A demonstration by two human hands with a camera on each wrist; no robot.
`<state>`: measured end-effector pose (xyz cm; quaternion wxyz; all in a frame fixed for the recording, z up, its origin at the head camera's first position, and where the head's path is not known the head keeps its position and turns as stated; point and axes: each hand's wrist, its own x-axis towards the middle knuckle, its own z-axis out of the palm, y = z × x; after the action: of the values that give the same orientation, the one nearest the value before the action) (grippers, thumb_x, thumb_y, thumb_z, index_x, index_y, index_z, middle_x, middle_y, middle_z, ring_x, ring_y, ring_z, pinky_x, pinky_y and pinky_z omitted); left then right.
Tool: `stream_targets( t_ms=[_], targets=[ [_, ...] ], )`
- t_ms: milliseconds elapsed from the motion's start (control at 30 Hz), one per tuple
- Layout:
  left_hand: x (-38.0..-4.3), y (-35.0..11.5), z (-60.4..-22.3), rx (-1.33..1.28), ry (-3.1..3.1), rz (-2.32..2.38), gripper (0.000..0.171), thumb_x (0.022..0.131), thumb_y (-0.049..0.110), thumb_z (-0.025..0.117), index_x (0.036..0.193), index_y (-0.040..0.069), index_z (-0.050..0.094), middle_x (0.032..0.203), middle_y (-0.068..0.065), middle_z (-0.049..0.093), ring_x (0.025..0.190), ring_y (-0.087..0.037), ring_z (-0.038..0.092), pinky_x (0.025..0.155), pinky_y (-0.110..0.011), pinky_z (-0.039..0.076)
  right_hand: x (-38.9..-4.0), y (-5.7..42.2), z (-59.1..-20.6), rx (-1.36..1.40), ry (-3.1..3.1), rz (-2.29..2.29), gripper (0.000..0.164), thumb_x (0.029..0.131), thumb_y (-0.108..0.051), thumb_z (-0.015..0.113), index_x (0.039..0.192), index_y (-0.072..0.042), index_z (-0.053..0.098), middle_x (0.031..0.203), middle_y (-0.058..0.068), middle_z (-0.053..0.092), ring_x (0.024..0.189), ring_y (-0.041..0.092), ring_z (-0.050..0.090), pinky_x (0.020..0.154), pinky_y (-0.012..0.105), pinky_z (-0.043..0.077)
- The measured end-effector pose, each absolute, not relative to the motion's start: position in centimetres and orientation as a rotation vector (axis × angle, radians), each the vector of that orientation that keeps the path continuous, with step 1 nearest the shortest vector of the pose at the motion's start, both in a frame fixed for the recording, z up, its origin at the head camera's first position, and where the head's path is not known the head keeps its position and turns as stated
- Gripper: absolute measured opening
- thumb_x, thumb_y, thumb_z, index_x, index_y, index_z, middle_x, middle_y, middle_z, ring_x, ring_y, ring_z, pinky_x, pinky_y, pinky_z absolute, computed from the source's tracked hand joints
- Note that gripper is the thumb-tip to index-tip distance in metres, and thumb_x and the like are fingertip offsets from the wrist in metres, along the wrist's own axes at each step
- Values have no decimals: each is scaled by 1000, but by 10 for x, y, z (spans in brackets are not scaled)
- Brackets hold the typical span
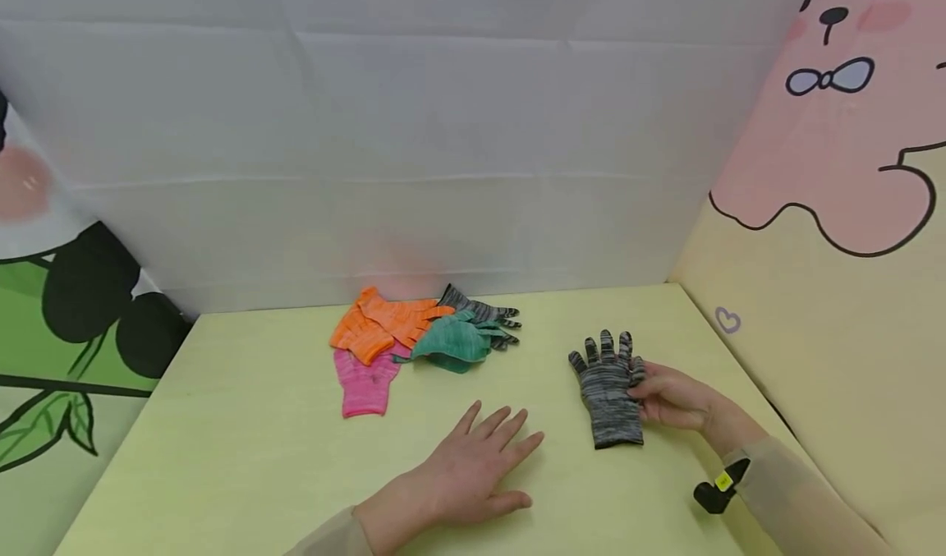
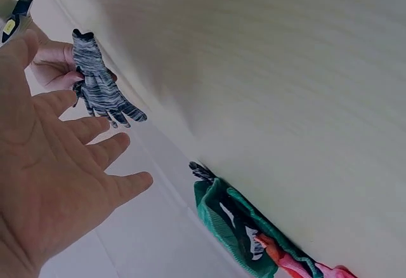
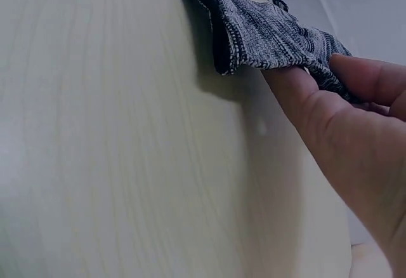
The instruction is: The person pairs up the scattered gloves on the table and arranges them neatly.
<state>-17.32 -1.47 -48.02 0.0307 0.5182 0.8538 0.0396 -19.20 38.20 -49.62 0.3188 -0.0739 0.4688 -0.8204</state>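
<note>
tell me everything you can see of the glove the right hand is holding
The glove looks knitted, streaked black and grey, with five fingers and a dark-rimmed cuff. Unworn, it points its fingers away from the person. The right hand pinches its right edge in the head view, and the cuff is raised off the table, its opening partly showing.

I see an evenly lit head view. Both wrist views look dimmer, the grey glove (image 3: 266,37) softly shadowing the worktop (image 3: 127,138).
</note>
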Motion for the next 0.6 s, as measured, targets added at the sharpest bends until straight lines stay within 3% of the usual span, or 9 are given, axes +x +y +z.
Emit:
stream_targets(
  t_ms=[133, 367, 500, 600],
  targets=[
    [-176, -17, -483, 1585, 2635, 153, 77, 100, 72, 38, 163, 28, 29, 167, -7, 28, 152, -29, 27, 118, -63, 23, -194, 380, -497, -204, 1234, -2147, 50, 102, 16, 25, 147, -5, 21, 134, 14, 55, 123, 26, 58, 104, 44, 49],
    [-178, -22, -486, 1593, 2641, 181, 80, 98, 75, 34, 163, 28, 30, 166, -4, 32, 149, -28, 34, 115, -61, 31, -196, 382, -492, -156, 1351, -2110, 40, 105, 8, 26, 142, -3, 30, 125, 11, 61, 114, 23, 62, 99, 42, 51],
    [-178, -24, -485, 1590, 2628, 207, 79, 99, 73, 38, 163, 27, 30, 166, -5, 32, 148, -27, 35, 115, -62, 31, -194, 385, -485, -62, 1480, -2071, 57, 105, 5, 29, 158, 0, 10, 129, 14, 59, 118, 27, 61, 103, 46, 49],
    [-176, -26, -485, 1595, 2625, 221, 78, 99, 70, 42, 163, 27, 30, 166, -5, 32, 148, -28, 35, 114, -62, 31, -192, 387, -480, 58, 1625, -2029, 66, 106, 1, 35, 161, 2, -3, 121, 14, 59, 112, 25, 62, 100, 45, 52]
  ],
)
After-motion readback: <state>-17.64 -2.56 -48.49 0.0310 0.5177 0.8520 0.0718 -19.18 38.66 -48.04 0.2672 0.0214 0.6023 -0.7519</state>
